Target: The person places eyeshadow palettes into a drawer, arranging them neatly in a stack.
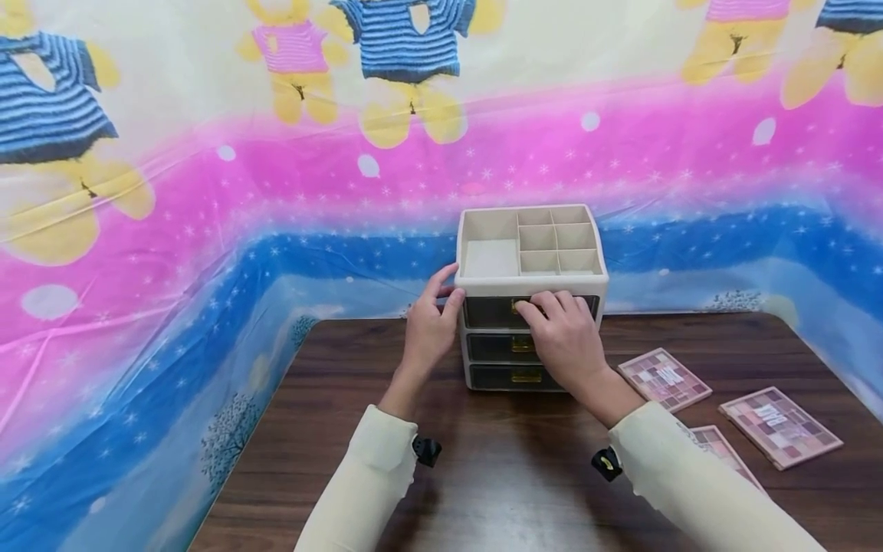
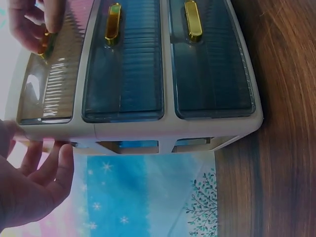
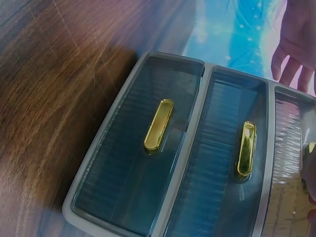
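A cream drawer organizer (image 1: 531, 282) with three dark see-through drawers stands on the table, its top divided into compartments. The fingertips of my right hand (image 1: 567, 337) pinch the gold handle (image 2: 47, 48) of the top drawer (image 1: 488, 313), which looks closed. At the organizer's left side, my left hand (image 1: 431, 326) rests its thumb and fingers against the upper edge and wall. Gold handles also show on the middle drawer (image 3: 224, 148) and the bottom drawer (image 3: 131, 148); both look closed.
To the right lie three flat pinkish palettes: one beside the organizer (image 1: 664, 379), another farther right (image 1: 781, 426), and a third (image 1: 724, 452) partly behind my right sleeve. A printed cloth (image 1: 345, 268) hangs behind the dark wooden table (image 1: 331, 368).
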The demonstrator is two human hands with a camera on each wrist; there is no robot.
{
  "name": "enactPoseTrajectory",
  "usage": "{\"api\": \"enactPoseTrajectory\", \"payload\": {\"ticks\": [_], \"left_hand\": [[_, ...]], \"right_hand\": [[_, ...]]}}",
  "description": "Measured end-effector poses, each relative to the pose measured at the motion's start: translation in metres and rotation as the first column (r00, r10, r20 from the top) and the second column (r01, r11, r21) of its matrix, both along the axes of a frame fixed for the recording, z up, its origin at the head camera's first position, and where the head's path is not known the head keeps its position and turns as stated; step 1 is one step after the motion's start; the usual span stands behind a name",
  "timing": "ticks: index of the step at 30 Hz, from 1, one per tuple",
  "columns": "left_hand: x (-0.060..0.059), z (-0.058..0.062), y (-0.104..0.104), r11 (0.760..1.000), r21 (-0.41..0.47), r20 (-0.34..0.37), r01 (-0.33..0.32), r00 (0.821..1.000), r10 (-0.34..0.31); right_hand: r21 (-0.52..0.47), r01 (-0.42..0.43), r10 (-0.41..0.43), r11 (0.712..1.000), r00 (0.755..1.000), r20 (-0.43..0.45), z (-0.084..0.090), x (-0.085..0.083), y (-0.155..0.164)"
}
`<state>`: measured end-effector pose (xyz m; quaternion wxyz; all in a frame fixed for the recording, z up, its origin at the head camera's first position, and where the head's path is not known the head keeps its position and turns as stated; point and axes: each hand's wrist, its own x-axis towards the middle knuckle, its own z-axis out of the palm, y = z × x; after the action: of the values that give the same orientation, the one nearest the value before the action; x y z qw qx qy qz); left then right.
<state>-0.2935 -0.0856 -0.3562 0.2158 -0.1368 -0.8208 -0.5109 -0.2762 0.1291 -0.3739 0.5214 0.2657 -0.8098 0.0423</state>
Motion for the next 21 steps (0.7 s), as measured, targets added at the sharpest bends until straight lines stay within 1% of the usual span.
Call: {"api": "enactPoseTrajectory", "payload": {"ticks": [7, 15, 18, 21], "left_hand": [[0.001, 0.0, 0.002, 1.0, -0.005, 0.009, -0.013, 1.0, 0.013], [0.001, 0.0, 0.002, 1.0, 0.009, 0.021, -0.007, 1.0, 0.006], [0.001, -0.001, 0.002, 1.0, 0.022, 0.021, 0.002, 1.0, -0.002], [0.0, -0.002, 0.002, 1.0, 0.03, 0.025, 0.009, 1.0, -0.01]], "right_hand": [[-0.001, 0.014, -0.014, 1.0, 1.0, 0.0, -0.002, -0.002, 0.0], [-0.003, 0.01, -0.01, 1.0, 0.999, -0.034, -0.003, -0.001, 0.0], [-0.006, -0.004, 0.003, 1.0, 0.999, -0.044, -0.003, 0.002, 0.001], [-0.009, -0.018, 0.017, 1.0, 0.999, -0.034, -0.003, 0.008, 0.002]]}}
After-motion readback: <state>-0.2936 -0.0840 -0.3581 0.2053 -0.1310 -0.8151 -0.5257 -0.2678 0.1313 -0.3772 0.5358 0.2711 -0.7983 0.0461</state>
